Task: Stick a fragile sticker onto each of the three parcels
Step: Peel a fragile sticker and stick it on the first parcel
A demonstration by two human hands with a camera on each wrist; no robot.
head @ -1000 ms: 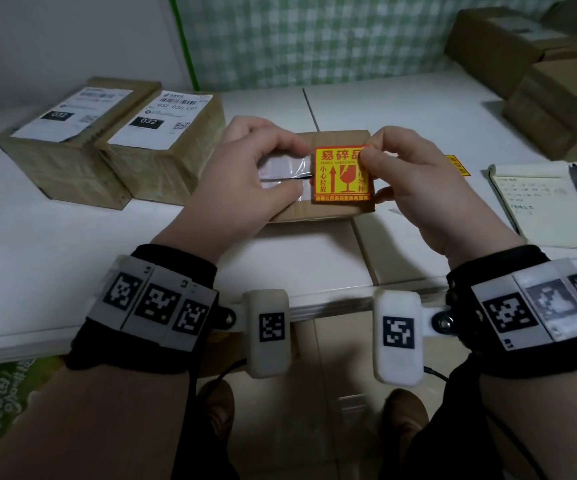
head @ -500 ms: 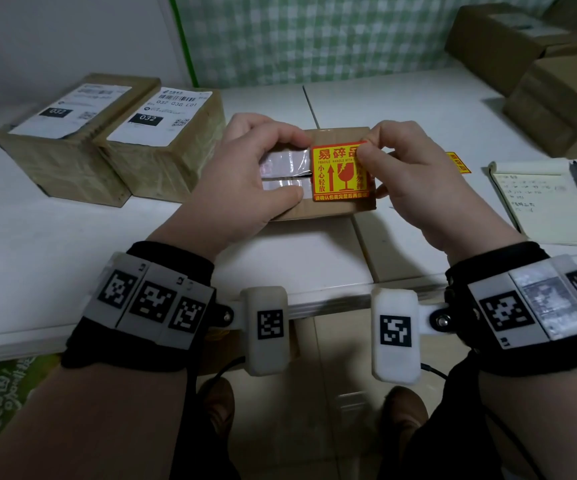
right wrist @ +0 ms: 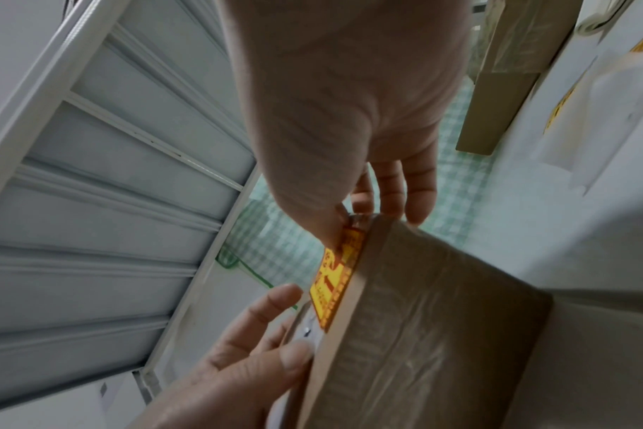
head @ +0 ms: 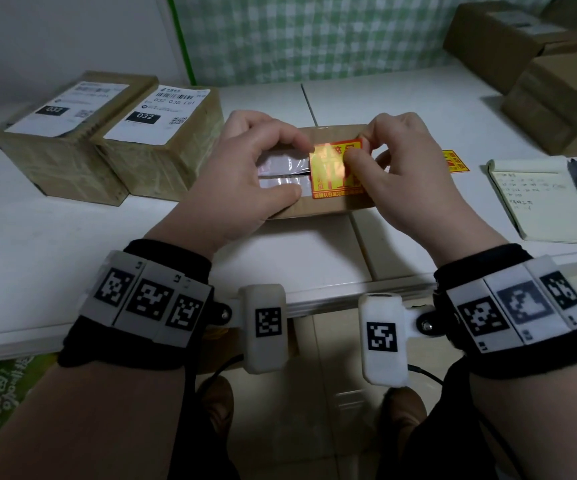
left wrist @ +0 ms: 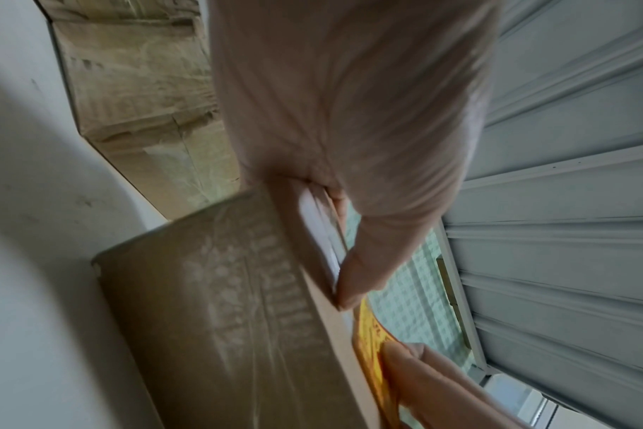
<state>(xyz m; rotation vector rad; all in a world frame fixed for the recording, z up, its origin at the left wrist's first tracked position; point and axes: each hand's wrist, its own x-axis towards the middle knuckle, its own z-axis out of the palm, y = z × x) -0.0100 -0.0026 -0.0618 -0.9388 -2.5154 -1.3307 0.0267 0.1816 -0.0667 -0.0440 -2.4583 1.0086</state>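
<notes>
The fragile sticker [head: 336,169], held tilted above the carton half a second before, now lay on the top of the middle parcel [head: 318,206]. The right hand [head: 401,174] pinched its far edge while the thumb pressed its face. The left hand [head: 245,171] pinched the white backing paper [head: 280,173], beside those fingertips. Probably the first parcel done: two labelled parcels [head: 107,133] beyond the left knuckles appeared unstickered. No containers were in view.
</notes>
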